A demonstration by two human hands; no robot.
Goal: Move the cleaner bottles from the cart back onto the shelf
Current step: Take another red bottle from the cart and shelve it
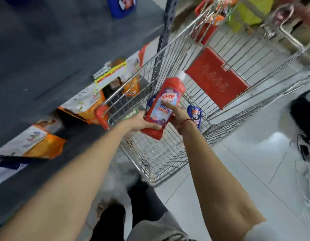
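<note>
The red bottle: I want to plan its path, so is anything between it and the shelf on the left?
Both hands, left and right, hold the red bottle above the cart. The cart's wire side wall lies between it and the shelf, so the bottle must clear it.

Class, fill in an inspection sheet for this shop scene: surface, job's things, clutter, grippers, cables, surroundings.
Surface: wire cart on a pale tiled floor.
Job's things: red cleaner bottle held above the cart; blue bottle lying inside.
Clutter: orange-and-white packets on the lower shelf.
Grippers: left hand and right hand both grip the red bottle.
Cables: nothing seen.
Surroundings: red flap in the cart; a shoe at right.
</note>
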